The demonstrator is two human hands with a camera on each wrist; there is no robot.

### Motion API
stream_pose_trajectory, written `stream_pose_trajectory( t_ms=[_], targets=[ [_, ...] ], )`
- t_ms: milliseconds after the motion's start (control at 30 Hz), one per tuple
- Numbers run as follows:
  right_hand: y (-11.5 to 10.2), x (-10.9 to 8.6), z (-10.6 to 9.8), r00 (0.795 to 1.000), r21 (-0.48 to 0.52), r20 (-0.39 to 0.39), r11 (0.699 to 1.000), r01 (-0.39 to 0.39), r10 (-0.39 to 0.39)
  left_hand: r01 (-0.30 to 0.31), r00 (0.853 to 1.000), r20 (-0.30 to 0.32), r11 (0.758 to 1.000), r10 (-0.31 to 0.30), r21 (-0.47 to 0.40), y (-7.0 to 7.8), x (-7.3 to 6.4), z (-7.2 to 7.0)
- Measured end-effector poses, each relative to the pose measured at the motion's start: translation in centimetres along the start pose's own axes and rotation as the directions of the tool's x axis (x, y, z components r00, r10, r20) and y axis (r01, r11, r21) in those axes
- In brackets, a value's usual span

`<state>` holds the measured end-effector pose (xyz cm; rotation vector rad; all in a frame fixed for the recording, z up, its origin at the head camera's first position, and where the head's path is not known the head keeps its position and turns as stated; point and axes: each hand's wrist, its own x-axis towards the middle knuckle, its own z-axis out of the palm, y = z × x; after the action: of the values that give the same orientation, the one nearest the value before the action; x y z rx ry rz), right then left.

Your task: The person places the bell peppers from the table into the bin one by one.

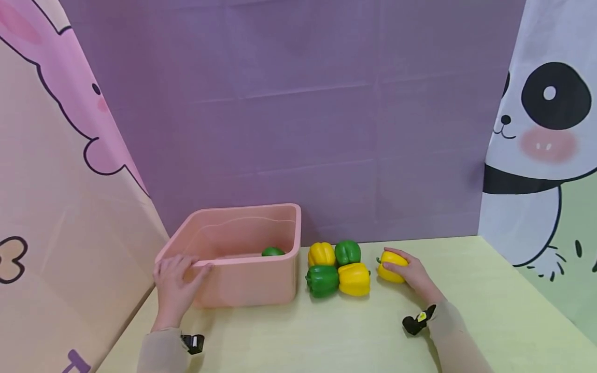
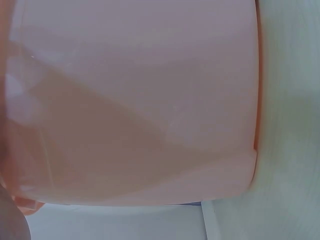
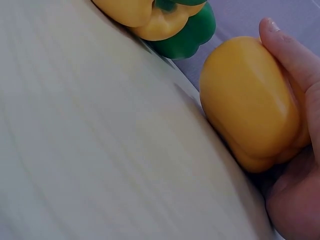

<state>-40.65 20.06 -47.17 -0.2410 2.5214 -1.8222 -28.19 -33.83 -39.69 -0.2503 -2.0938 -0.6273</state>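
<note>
1 glossy yellow bell pepper (image 3: 250, 102), right hand (image 1: 417, 275) fingers clamped on it; left hand (image 1: 174, 286) fingers gripping pink plastic bin (image 1: 247, 283). Likely grasping step; next needs lift.

bin (image 1: 244, 285): smooth plastic look, soft sheen | peppers (image 1: 354, 280): smooth, glossy, plastic-looking | bench (image 1: 298, 339): smooth, matt, faint wood-like grain | backdrop (image 1: 298, 129): creased matt cloth | panda panel (image 1: 522, 223): printed, matt, cloth-like | sleeves (image 1: 163, 352): matt cloth
</note>
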Motion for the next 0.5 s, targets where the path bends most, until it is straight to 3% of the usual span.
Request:
stream_pose_trajectory(
  t_ms=[167, 333, 500],
  targets=[
    [-0.17, 0.03, 0.06, 1.0, -0.003, 0.007, 1.0, 0.003, -0.003, 0.01, 1.0, -0.006, 1.0, -0.01, -0.002, -0.03, -0.21, -0.17],
    [-0.15, -0.14, -0.04, 1.0, -0.006, 0.005, 1.0, 0.001, -0.001, -0.021, 1.0, -0.021, 1.0, 0.021, -0.007, -0.05, -0.11, -0.05],
    [-0.17, -0.42, -0.15, 1.0, -0.004, 0.008, 1.0, 0.008, -0.007, -0.017, 1.0, 0.004, 1.0, 0.017, 0.003, 0.29, 0.12, -0.21]
  ],
)
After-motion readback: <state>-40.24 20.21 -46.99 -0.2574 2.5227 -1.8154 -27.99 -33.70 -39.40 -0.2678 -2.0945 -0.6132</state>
